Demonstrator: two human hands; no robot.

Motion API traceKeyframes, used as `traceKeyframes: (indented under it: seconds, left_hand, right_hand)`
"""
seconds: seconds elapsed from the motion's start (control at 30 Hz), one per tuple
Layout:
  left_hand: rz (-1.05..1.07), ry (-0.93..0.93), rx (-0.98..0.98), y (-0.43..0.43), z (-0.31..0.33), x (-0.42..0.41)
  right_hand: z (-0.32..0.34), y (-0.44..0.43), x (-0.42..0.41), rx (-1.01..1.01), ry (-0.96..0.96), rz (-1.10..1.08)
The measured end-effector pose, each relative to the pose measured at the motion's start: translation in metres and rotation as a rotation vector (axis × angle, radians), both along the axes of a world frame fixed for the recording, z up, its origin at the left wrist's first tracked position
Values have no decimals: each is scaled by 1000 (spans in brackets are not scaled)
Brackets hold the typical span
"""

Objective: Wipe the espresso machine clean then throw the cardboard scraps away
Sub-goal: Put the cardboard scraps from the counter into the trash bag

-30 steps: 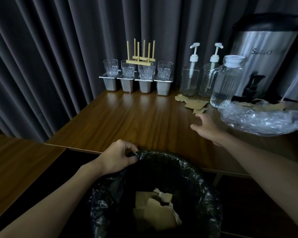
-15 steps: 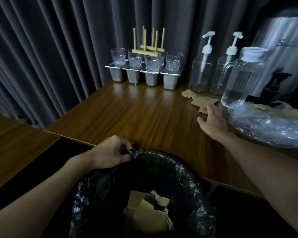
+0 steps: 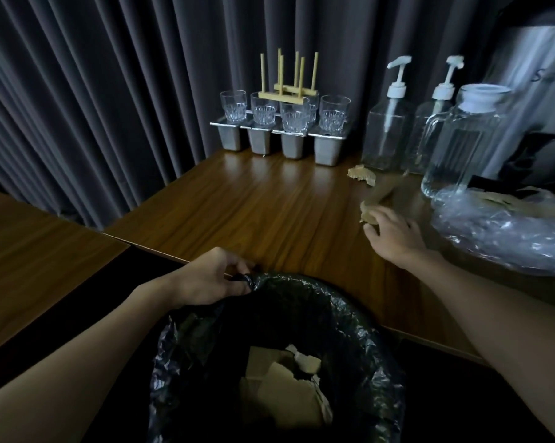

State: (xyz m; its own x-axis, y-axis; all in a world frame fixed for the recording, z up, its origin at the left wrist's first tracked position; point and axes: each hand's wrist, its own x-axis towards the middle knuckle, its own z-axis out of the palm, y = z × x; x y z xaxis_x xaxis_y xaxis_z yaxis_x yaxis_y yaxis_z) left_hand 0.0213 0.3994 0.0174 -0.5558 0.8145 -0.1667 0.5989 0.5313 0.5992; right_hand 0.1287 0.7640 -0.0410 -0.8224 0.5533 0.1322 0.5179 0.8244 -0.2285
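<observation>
While your left hand [image 3: 217, 278] pinches the bag [image 3: 336, 303] rim open, scraps [image 3: 282, 385] already lie inside. Your right hand [image 3: 394, 233] curls onto a scrap [image 3: 376, 199] on the table [image 3: 269, 212]. More wait near the bottles [image 3: 386, 135]. Whether wiping is done can't be judged.

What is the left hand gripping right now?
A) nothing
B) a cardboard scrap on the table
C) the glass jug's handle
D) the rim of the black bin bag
D: the left hand pinches the black bin bag at its rim, while the right hand rests on a cardboard scrap.
</observation>
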Motion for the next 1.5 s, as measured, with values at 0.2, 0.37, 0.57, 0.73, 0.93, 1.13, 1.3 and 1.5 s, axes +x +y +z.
traceKeyframes:
  seconds: [0.2, 0.37, 0.57, 0.73, 0.93, 1.13, 1.3, 1.5]
  left_hand:
    - [-21, 4, 10, 1, 0, 1]
    - [-39, -36, 44, 1, 0, 2]
    - [-48, 0, 85, 4, 4, 6]
    - [-71, -52, 168, 3, 2, 9]
    - [-85, -237, 172, 1, 5, 11]
    - [-111, -113, 256, 11, -2, 12]
    - [-129, -31, 269, 18, -10, 4]
    - [-111, -15, 241, 23, -19, -1]
  right_hand:
    - [2, -38, 29, -67, 100, 179]
    - [31, -105, 49, -445, 275, 283]
    - [53, -163, 46, -560, 44, 556]
    - [57, -169, 42, -409, 103, 568]
    - [56, -164, 43, -396, 86, 524]
    - [54, -159, 42, -422, 77, 538]
    - [50, -151, 40, -522, 43, 519]
    - [46, -113, 37, -242, 151, 233]
